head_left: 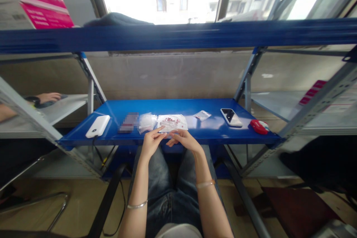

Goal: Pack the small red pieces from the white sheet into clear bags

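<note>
My left hand (153, 141) and my right hand (185, 139) meet over the front edge of the blue shelf (173, 105). Thumb and fingers are drawn together on both, and a thin, see-through piece seems to lie between them, too faint to name. Just beyond the fingertips is a white sheet (173, 122) with red print. Left of it rests a pile of clear plastic bags (147, 122). A small clear bag (202, 115) with something inside lies flat to the right of the sheet.
At the shelf's left are a white power bank (97, 126) with a cable and a blurred flat item (128, 122). A phone (231, 117) and a red object (259, 126) lie right. A blue beam (178, 37) crosses above. Another person's hand (49, 97) rests at the far left.
</note>
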{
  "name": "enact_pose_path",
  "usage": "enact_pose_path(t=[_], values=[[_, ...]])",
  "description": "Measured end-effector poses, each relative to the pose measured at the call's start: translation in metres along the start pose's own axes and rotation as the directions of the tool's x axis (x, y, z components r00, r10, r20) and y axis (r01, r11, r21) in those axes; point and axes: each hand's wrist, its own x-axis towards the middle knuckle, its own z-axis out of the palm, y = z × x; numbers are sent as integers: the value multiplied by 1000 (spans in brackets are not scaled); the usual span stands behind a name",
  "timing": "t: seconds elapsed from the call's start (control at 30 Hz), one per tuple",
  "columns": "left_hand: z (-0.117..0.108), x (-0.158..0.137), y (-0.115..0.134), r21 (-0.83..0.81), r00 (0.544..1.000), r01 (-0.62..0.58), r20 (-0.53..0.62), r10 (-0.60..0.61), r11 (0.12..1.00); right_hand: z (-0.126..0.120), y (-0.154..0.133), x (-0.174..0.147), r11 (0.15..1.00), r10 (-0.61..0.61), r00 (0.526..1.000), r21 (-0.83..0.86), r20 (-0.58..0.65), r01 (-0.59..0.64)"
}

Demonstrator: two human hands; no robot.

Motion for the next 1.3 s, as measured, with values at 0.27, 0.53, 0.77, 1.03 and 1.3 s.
enact_pose_path(t=[0.27, 0.53, 0.77, 1.03, 1.3], values=[[-23, 10, -3, 132, 984, -87, -145, 106, 987, 18, 22, 38, 996, -86, 965, -26, -248, 82], [-61, 57, -14, 472, 875, -87, -385, 294, 878, 44, 23, 106, 878, -269, 837, -478, -477, 10], [-59, 77, -32, 699, 878, 258, -458, 140, 667, 67, 25, 117, 585, -275, 924, -809, -265, -58], [-40, 70, -30, 700, 843, 263, -501, 195, 664, 43, 37, 116, 490, -269, 932, -867, -245, -86], [38, 61, -18, 668, 889, -22, -327, 320, 744, -92, 28, 92, 437, -231, 607, -638, -761, -634]])
